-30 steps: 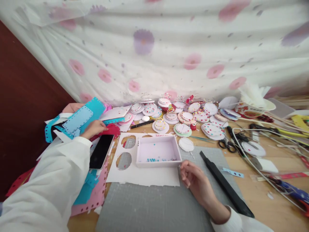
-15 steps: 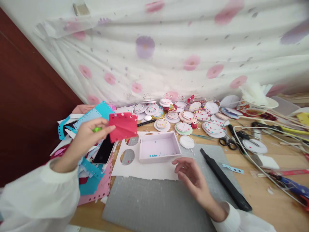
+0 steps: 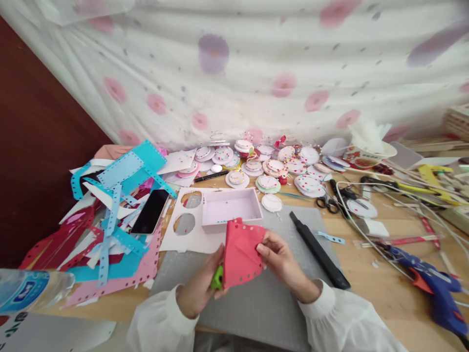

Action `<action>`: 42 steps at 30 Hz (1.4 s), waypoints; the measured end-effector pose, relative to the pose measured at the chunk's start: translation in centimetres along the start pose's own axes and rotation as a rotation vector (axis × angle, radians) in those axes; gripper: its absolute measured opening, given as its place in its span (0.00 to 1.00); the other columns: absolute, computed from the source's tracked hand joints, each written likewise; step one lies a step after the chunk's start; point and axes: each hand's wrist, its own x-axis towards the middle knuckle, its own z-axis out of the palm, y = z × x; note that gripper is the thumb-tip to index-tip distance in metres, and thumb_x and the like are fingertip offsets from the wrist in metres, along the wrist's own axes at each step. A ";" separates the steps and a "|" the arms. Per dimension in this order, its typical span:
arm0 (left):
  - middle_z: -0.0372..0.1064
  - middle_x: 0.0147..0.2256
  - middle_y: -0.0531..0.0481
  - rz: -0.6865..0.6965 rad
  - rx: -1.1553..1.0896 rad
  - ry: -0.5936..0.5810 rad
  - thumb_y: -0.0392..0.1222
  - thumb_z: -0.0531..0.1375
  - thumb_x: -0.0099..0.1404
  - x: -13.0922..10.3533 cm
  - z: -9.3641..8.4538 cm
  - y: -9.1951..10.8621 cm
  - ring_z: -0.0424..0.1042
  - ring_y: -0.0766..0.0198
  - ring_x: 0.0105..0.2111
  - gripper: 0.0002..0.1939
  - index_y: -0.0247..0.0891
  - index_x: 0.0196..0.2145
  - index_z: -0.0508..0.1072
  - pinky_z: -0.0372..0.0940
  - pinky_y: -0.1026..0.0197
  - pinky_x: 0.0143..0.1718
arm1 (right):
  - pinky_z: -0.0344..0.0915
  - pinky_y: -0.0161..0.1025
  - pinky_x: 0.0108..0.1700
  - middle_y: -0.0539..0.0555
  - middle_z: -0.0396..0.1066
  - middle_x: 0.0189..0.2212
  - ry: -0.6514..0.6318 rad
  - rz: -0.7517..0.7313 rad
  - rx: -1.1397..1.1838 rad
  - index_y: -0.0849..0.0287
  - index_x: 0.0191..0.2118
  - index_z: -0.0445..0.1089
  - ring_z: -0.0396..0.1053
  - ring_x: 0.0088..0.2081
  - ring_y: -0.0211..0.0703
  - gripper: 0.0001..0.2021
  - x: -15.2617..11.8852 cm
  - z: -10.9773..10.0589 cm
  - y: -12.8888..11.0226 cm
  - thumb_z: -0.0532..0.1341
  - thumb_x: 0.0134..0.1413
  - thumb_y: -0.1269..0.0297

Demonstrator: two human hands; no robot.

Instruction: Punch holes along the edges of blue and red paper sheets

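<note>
A sheet of red paper, with small holes punched along its edges, is held up between my hands over the grey cutting mat. My right hand pinches its right edge between thumb and fingers. My left hand is closed at the paper's left edge, also gripping a small bright-green tool that is mostly hidden. Just behind the paper stands a shallow white box with tiny blue bits inside. The box rests on a white sheet with round cut-outs.
Left are coloured paper scraps, a phone and a plastic bottle. Decorated paper discs line the back. To the right lie a black bar-shaped object, scissors, a cable and a blue glue gun.
My left hand has brought the red paper down and right, from above the scraps to over the mat. My right hand, free before, now grips its edge. The view has shifted.
</note>
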 end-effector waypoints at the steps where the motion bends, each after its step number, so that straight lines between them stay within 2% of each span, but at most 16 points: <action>1: 0.51 0.14 0.57 -0.022 -0.057 -0.037 0.69 0.53 0.58 0.1 0.1 -0.5 0.47 0.73 0.13 0.28 0.38 0.22 0.64 0.44 0.67 0.14 | 0.56 0.28 0.18 0.44 0.63 0.19 0.007 0.004 0.001 0.58 0.27 0.65 0.58 0.17 0.30 0.14 0.0 0.1 -0.1 0.67 0.48 0.55; 3: 0.49 0.14 0.59 0.010 -0.160 -0.007 0.64 0.61 0.55 0.2 0.0 -1.0 0.46 0.74 0.13 0.24 0.38 0.23 0.64 0.44 0.67 0.14 | 0.56 0.29 0.18 0.45 0.63 0.18 0.025 0.009 -0.001 0.58 0.27 0.65 0.58 0.17 0.31 0.14 -0.1 0.2 -0.4 0.67 0.47 0.55; 6: 0.45 0.15 0.62 0.223 -0.205 0.295 0.57 0.66 0.52 0.1 -1.0 -0.3 0.45 0.74 0.14 0.20 0.39 0.26 0.64 0.45 0.68 0.16 | 0.50 0.28 0.17 0.43 0.60 0.17 0.086 -0.006 -0.003 0.58 0.28 0.63 0.53 0.15 0.29 0.13 -0.1 -0.1 -0.8 0.66 0.50 0.56; 9: 0.49 0.15 0.60 0.449 0.026 0.577 0.50 0.63 0.58 -0.6 -2.5 1.2 0.49 0.73 0.16 0.16 0.39 0.23 0.64 0.48 0.67 0.18 | 0.41 0.29 0.16 0.40 0.52 0.12 0.147 -0.046 -0.017 0.57 0.25 0.59 0.43 0.14 0.28 0.14 -0.1 -0.6 -1.1 0.64 0.53 0.58; 12: 0.52 0.15 0.58 0.511 0.328 0.689 0.46 0.61 0.62 -1.6 -3.8 2.3 0.51 0.70 0.17 0.15 0.39 0.21 0.64 0.51 0.65 0.20 | 0.39 0.31 0.17 0.40 0.49 0.10 0.118 -0.046 -0.069 0.56 0.21 0.57 0.42 0.13 0.29 0.17 -0.2 -1.2 -1.0 0.65 0.50 0.59; 16: 0.53 0.16 0.58 0.406 0.448 0.640 0.48 0.60 0.61 -2.5 -4.8 2.7 0.52 0.69 0.16 0.14 0.40 0.23 0.67 0.50 0.65 0.18 | 0.43 0.32 0.18 0.43 0.56 0.12 -0.012 0.036 -0.170 0.58 0.21 0.63 0.49 0.14 0.30 0.16 -0.8 -2.0 -1.4 0.65 0.48 0.56; 20: 0.60 0.17 0.56 0.305 0.712 0.376 0.48 0.60 0.60 -2.7 -5.1 3.2 0.58 0.68 0.19 0.14 0.38 0.22 0.70 0.53 0.66 0.21 | 0.43 0.31 0.18 0.45 0.58 0.11 -0.132 0.136 -0.263 0.61 0.22 0.67 0.51 0.14 0.30 0.18 -2.0 -1.9 -2.8 0.61 0.52 0.51; 22: 0.65 0.19 0.54 0.308 0.845 0.242 0.47 0.59 0.61 -2.4 -4.9 3.4 0.61 0.67 0.21 0.14 0.38 0.22 0.72 0.54 0.66 0.23 | 0.43 0.30 0.17 0.44 0.57 0.12 -0.185 0.219 -0.335 0.62 0.25 0.68 0.50 0.13 0.29 0.17 -2.8 -1.3 -3.2 0.62 0.51 0.51; 24: 0.68 0.21 0.53 0.341 0.930 0.181 0.46 0.58 0.62 -1.9 -4.3 3.4 0.63 0.66 0.23 0.12 0.38 0.25 0.74 0.56 0.65 0.25 | 0.42 0.29 0.15 0.42 0.56 0.12 -0.198 0.316 -0.421 0.61 0.26 0.67 0.49 0.12 0.28 0.17 -3.5 -0.5 -3.0 0.63 0.50 0.50; 26: 0.71 0.24 0.52 0.414 0.983 0.238 0.44 0.56 0.64 -1.3 -3.4 3.0 0.67 0.64 0.25 0.09 0.40 0.32 0.75 0.59 0.64 0.29 | 0.42 0.28 0.15 0.42 0.56 0.11 -0.144 0.378 -0.457 0.60 0.26 0.66 0.48 0.11 0.27 0.18 -4.4 0.4 -2.2 0.62 0.51 0.48; 29: 0.74 0.32 0.49 0.521 1.039 0.394 0.41 0.54 0.66 -0.6 -1.9 1.9 0.72 0.61 0.31 0.10 0.43 0.42 0.73 0.61 0.62 0.36 | 0.44 0.29 0.14 0.43 0.58 0.10 0.010 0.365 -0.377 0.59 0.26 0.66 0.50 0.11 0.29 0.19 -5.8 1.4 -0.5 0.62 0.50 0.45; 33: 0.75 0.33 0.49 0.543 1.146 0.381 0.40 0.52 0.67 -0.2 -1.1 0.5 0.73 0.60 0.32 0.09 0.43 0.36 0.73 0.61 0.61 0.34 | 0.53 0.31 0.17 0.47 0.63 0.15 0.216 0.344 -0.165 0.58 0.27 0.69 0.57 0.16 0.33 0.23 -7.8 2.0 0.9 0.58 0.50 0.40; 36: 0.75 0.32 0.48 0.519 1.303 0.368 0.40 0.51 0.68 -0.1 -1.2 0.5 0.72 0.58 0.31 0.11 0.42 0.35 0.73 0.60 0.59 0.33 | 0.52 0.31 0.15 0.47 0.63 0.14 0.172 0.329 -0.050 0.59 0.30 0.69 0.54 0.13 0.32 0.28 -8.5 2.2 0.8 0.51 0.52 0.35; 38: 0.74 0.29 0.48 0.536 1.407 0.358 0.39 0.50 0.68 -0.2 -1.0 0.9 0.72 0.58 0.30 0.13 0.42 0.36 0.74 0.60 0.58 0.33 | 0.50 0.29 0.14 0.47 0.64 0.12 0.132 0.331 -0.143 0.59 0.28 0.66 0.53 0.12 0.31 0.25 -8.3 2.4 0.6 0.54 0.53 0.38; 40: 0.74 0.30 0.48 0.572 1.445 0.379 0.38 0.48 0.69 -0.3 -0.1 1.2 0.72 0.58 0.30 0.15 0.44 0.43 0.74 0.61 0.57 0.34 | 0.48 0.28 0.13 0.47 0.64 0.11 0.137 0.357 -0.260 0.58 0.27 0.63 0.54 0.11 0.31 0.21 -7.6 2.8 0.6 0.59 0.52 0.42; 42: 0.75 0.37 0.47 0.595 1.388 0.430 0.37 0.47 0.69 -0.6 1.2 1.1 0.73 0.57 0.34 0.19 0.47 0.55 0.66 0.62 0.57 0.37 | 0.50 0.29 0.13 0.46 0.64 0.10 0.190 0.343 -0.271 0.57 0.28 0.62 0.55 0.10 0.32 0.21 -6.8 3.4 1.0 0.60 0.50 0.41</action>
